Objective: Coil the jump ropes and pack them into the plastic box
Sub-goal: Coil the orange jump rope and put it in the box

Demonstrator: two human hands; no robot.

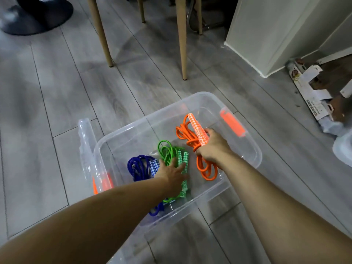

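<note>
A clear plastic box (253,147) with orange latches sits on the grey floor. Inside it lie a coiled blue jump rope (138,166) at the left and a coiled green jump rope (167,151) in the middle. My left hand (174,175) rests flat on the green rope, fingers spread. My right hand (213,147) grips the coiled orange jump rope (188,134) by its orange-and-white handles, inside the box at the right; loops hang below the hand.
The clear lid (84,141) leans against the box's left side. Wooden chair legs (182,44) stand beyond the box. A white cabinet (276,31) and flattened cardboard (312,96) are at the right. A dark slipper (38,16) is top left.
</note>
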